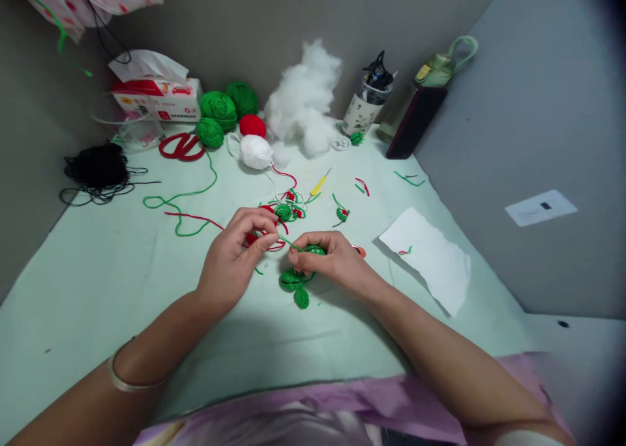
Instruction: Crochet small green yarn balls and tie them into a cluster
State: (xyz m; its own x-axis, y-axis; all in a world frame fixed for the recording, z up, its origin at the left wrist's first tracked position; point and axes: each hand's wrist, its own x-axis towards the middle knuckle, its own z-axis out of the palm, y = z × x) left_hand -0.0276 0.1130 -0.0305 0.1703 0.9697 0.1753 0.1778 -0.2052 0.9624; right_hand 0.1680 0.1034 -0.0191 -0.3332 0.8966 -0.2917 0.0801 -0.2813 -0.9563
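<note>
My left hand (239, 253) is closed, with its thumb and index finger pinched on the end of a thin green yarn strand (292, 244). That strand runs across to my right hand (327, 260), whose fingers are wrapped around a green crocheted piece (315, 250). My fingers cover part of the piece. Just below hang or lie two more green crocheted parts, a larger rounded one (291, 280) and a small oval one (302, 298); whether they are joined to it I cannot tell. Behind my hands sits a cluster of small red, green and white crocheted pieces (293, 208) with loose yarn.
Behind lie a yellow-handled crochet hook (319, 185), white stuffing (306, 100), green yarn balls (218, 110), a white yarn ball (256, 152) and red scissors (182, 147). Black yarn (98, 167) is at left. Torn paper (425, 257), a phone (415, 121) and a pen cup (362, 107) stand or lie right.
</note>
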